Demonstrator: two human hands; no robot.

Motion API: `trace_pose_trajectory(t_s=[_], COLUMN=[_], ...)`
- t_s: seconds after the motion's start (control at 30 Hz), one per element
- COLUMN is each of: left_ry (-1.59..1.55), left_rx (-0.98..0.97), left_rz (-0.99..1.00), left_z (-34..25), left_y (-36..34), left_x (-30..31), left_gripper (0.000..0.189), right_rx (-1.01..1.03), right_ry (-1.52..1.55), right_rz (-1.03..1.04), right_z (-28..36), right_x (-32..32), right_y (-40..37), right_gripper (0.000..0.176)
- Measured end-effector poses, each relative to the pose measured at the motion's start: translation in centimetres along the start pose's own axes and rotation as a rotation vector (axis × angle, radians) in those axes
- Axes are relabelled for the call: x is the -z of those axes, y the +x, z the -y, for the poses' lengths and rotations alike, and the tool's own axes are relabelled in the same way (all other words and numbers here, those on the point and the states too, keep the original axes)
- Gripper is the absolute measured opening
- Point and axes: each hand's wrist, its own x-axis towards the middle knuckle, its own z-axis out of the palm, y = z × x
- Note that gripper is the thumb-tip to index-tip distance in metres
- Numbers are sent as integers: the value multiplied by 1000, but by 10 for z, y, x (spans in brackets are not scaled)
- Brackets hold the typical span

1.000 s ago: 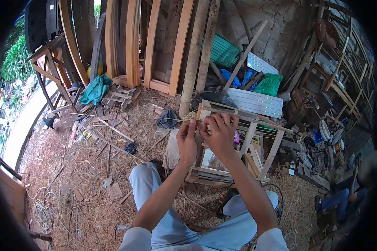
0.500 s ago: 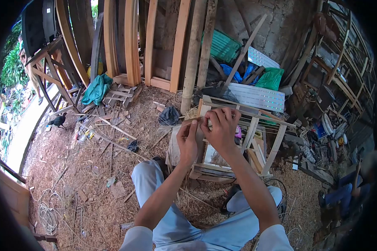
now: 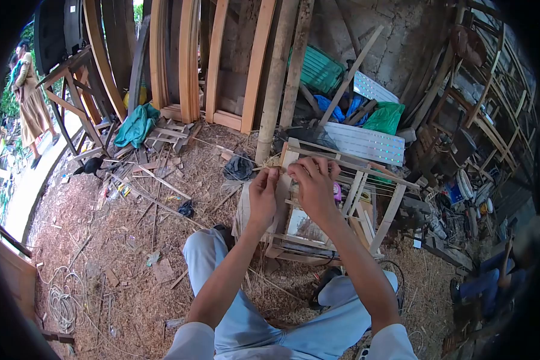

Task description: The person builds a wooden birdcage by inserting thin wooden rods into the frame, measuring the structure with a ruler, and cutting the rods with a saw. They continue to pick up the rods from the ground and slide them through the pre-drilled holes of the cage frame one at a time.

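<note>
My left hand (image 3: 262, 195) is closed in a pinch, thumb against fingertips, above the left side of a wooden frame (image 3: 391, 217). My right hand (image 3: 314, 185) is beside it, fingers curled, its fingertips a little apart from the left ones. What lies between the fingers is too small to make out. The frame stands between my knees and is built of pale wooden bars, with thin strands stretched along its far right side. Inside it are a white-and-brown panel (image 3: 306, 225) and a pink object (image 3: 337, 192), partly hidden by my right arm.
Wood shavings and scraps cover the ground. Tall planks (image 3: 189, 66) lean at the back, near a bamboo post (image 3: 276, 78). A coil of rope (image 3: 63, 307) lies at lower left. A black bird (image 3: 90, 166) and a walking person (image 3: 30, 99) are left; another person (image 3: 492, 276) sits right.
Both hands stay over the frame, the left fingertips slightly lower. The person at the left has walked further into view. The bird has moved slightly right and lowered its head.
</note>
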Motion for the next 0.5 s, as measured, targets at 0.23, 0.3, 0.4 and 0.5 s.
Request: trace_pose_trajectory(t_s=[0.23, 0.3, 0.4, 0.5], left_ry=[58, 83, 48, 204], left_rx=[199, 204, 249, 222], left_rz=[48, 109, 67, 81], left_z=[-26, -33, -34, -29], left_y=[11, 11, 12, 11], left_x=[3, 2, 2, 4], left_gripper=[19, 18, 16, 15], right_rx=[2, 17, 10, 36], right_ry=[76, 117, 137, 148], right_rz=[46, 5, 3, 16], right_z=[0, 0, 0, 1], right_x=[4, 4, 3, 7], right_y=[0, -1, 0, -1], right_gripper=[25, 29, 30, 29])
